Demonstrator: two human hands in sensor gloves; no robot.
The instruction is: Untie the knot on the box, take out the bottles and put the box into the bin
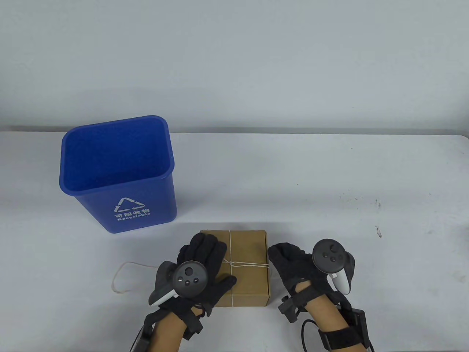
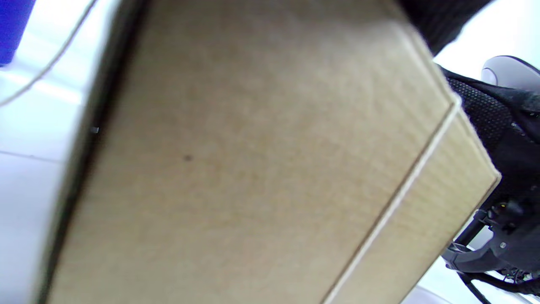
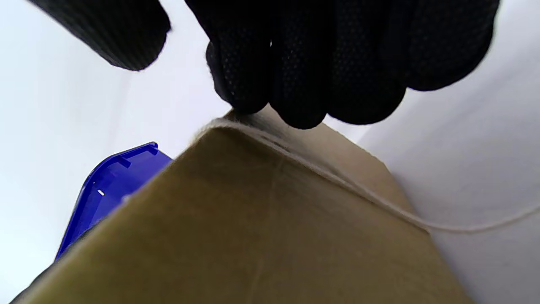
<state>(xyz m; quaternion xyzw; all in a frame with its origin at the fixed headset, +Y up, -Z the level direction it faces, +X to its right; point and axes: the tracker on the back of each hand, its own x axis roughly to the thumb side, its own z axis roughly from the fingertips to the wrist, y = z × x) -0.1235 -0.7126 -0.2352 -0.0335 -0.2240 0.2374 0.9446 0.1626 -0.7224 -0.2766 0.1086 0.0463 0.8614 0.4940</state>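
blue bin [image 1: 117,176] stands upright beyond the left hand, well apart from it, mouth open. a loose tail of string [image 1: 122,277] loops on the table [image 1: 329,183] just left of that hand. left hand [image 1: 199,264] lies flat on the left part of the box [image 1: 249,249] lid, fingers straight and spread, pressing it down. the crossing of the string sits just right of its fingers; whether a knot remains there cannot be told. box is closed, between the two hands, bottles not visible. right hand [image 1: 293,262] is at the box's right edge, fingers curled together by the string there; whether they pinch it cannot be told.

risk, in my judgement: pulling against a snagged crossing could tighten it or drag the box.
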